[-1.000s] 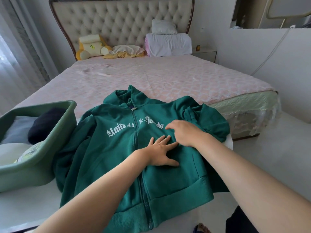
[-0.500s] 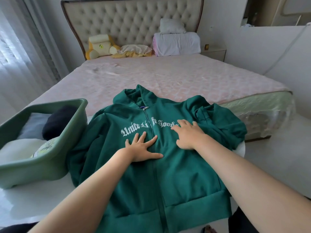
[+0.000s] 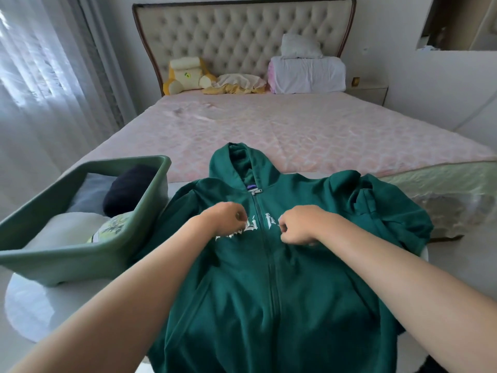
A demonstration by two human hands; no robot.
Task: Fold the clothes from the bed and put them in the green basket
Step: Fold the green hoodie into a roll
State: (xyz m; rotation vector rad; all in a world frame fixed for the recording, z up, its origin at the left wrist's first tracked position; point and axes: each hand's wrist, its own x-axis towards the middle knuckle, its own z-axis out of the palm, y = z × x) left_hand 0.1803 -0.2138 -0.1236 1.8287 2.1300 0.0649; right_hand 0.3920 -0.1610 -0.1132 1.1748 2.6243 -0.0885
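Both hands rest on the chest of the green hoodie (image 3: 269, 305), one on each side of its zipper (image 3: 269, 265). The left hand (image 3: 228, 220) and the right hand (image 3: 298, 226) are curled, with fingertips tucked down into the cloth, and each appears to pinch a bit of fabric over the white lettering.

The hoodie lies face up on the white bench (image 3: 32, 305). Its long axis runs straight away from the person: the hem hangs over the near edge and the hood (image 3: 236, 162) points toward the bed (image 3: 295, 130). The zipper therefore marks a centre line between the two arms, and neither hand is clearly nearer to it. The sleeve (image 3: 390, 216) on the person's right is bunched and spills toward the bench edge. The other sleeve lies close against the green basket (image 3: 80, 251).

The basket stands on the bench just left of the garment and already holds folded clothes (image 3: 129, 189). Folding has probably not begun. Any fold will likely turn about that centre line, each hand working its own half.
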